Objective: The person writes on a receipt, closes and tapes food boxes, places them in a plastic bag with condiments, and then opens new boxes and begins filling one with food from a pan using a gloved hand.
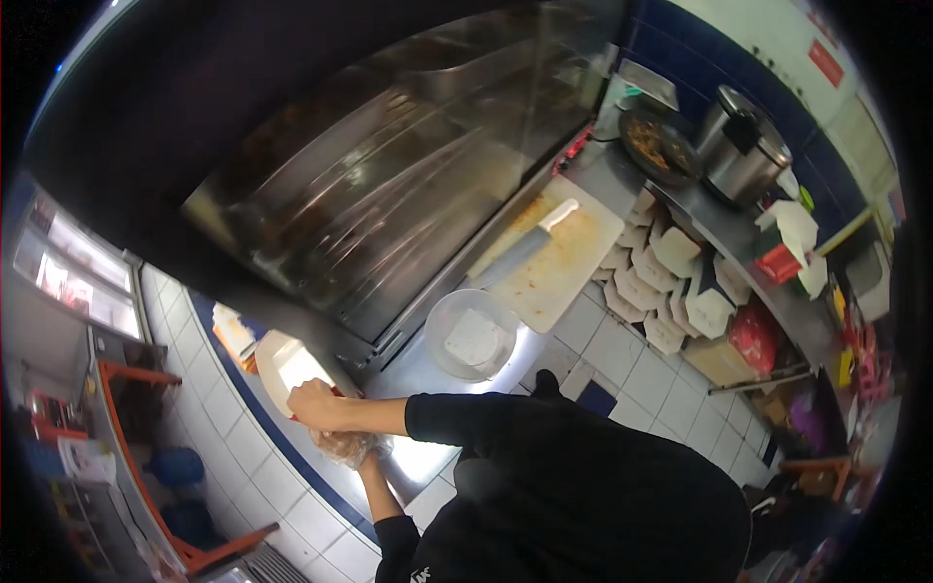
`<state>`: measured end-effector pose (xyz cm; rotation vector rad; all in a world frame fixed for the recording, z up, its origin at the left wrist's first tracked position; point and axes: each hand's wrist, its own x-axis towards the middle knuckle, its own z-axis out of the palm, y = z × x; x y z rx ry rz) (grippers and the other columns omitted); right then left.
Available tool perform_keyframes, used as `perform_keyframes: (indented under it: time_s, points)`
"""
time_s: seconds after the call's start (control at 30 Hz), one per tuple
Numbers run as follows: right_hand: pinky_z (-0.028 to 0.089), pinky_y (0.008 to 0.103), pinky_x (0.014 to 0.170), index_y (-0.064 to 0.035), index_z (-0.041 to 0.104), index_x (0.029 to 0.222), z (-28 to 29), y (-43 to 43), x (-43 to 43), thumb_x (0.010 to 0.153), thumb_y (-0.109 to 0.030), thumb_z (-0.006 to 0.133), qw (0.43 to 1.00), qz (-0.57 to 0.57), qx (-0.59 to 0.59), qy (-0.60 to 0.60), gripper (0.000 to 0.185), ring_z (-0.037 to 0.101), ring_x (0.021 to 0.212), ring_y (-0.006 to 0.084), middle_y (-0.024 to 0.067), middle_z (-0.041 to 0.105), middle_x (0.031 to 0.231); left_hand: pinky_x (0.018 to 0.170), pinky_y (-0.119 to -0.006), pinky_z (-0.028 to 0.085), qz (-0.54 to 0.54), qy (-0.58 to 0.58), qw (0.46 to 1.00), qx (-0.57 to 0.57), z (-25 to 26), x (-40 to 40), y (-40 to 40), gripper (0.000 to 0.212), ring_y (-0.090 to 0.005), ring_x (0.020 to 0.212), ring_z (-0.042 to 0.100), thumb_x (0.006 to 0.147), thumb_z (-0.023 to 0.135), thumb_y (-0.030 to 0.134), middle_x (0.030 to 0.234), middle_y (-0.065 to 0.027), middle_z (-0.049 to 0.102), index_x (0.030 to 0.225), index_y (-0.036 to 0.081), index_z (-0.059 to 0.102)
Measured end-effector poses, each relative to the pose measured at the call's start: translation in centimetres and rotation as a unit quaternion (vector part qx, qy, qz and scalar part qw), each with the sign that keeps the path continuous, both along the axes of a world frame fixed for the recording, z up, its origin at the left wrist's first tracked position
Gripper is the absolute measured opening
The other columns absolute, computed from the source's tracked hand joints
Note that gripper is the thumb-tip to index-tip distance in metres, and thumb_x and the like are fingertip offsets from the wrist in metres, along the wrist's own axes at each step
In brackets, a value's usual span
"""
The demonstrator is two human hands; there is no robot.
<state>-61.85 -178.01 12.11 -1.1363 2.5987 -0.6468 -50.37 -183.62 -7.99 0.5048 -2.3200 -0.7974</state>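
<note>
My right hand (313, 404) is curled over the near side of an opened white paper takeout box (280, 364), with red showing beside the fingers. Just below it, partly hidden by the right forearm, is my left hand (348, 446) in a clear plastic glove or bag; its fingers cannot be made out. Both hands are at the left end of the metal counter. To their right stands a round translucent plastic tub (472, 337) with something white inside. A cleaver-like knife (521, 248) with a white handle lies on a stained white cutting board (583, 237).
A glass-fronted display cabinet (408, 182) rises behind the counter. At upper right are a pan of food (656, 149) and a steel cooker (740, 149). Stacked paper boxes (667, 277) sit below that worktop. An orange-framed table (138, 466) stands at left.
</note>
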Motion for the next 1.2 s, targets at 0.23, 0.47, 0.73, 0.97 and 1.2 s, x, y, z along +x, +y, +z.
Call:
perform_keyframes:
  time_s: [0.23,0.47,0.73,0.97,1.2]
  points:
    - [0.051,0.0430,0.066,-0.0030,0.067,0.076,-2.6,0.0,-0.7,0.074,-0.020,0.066,0.956,-0.110,-0.257,0.087,0.017,0.067,0.074,0.0310,0.0117,0.066,0.073,0.096,-0.043,0.041,0.005,0.053,0.980,-0.192,4.5,-3.6,2.8,0.065,-0.0302,0.113,0.049,0.084,0.065,0.039,0.125,-0.0133,0.049,0.134,0.007,0.039]
    - [0.050,0.0439,0.062,-0.0058,0.068,0.074,6.7,11.5,7.6,0.071,-0.021,0.067,0.894,0.185,-0.386,0.131,0.015,0.067,0.070,0.0301,0.0115,0.066,0.070,0.095,-0.041,0.043,0.053,-0.075,0.991,-0.097,4.8,0.6,3.4,0.050,-0.0299,0.112,0.052,0.092,0.054,0.032,0.128,-0.0142,0.051,0.133,0.005,0.043]
    - [0.044,0.0429,0.065,-0.0109,0.062,0.074,10.2,53.4,5.6,0.067,-0.020,0.064,0.908,0.366,-0.200,0.033,0.012,0.059,0.069,0.0317,0.0073,0.059,0.070,0.099,-0.038,0.042,0.263,-0.142,0.948,-0.105,9.0,2.1,12.0,0.044,-0.0292,0.117,0.051,0.098,0.045,0.024,0.132,-0.0150,0.050,0.135,0.001,0.042]
    - [0.040,0.0452,0.103,-0.0177,0.061,0.078,5.4,96.5,0.1,0.075,-0.015,0.059,0.959,0.006,0.014,0.284,0.005,0.057,0.089,0.0202,-0.0006,0.056,0.079,0.100,-0.039,0.039,-0.094,0.169,0.971,0.143,12.4,-6.2,50.7,0.039,-0.0275,0.116,0.049,0.096,0.048,0.021,0.119,-0.0171,0.052,0.127,-0.003,0.044]
    - [0.025,0.0498,0.115,-0.0182,0.066,0.078,-3.1,122.5,-2.8,0.068,-0.012,0.063,0.944,-0.119,0.226,0.207,0.011,0.053,0.112,0.0209,-0.0013,0.062,0.101,0.099,-0.039,0.046,-0.675,-0.184,0.706,0.107,15.6,-23.9,83.4,0.055,-0.0312,0.117,0.055,0.080,0.074,0.025,0.129,-0.0205,0.051,0.123,-0.003,0.051]
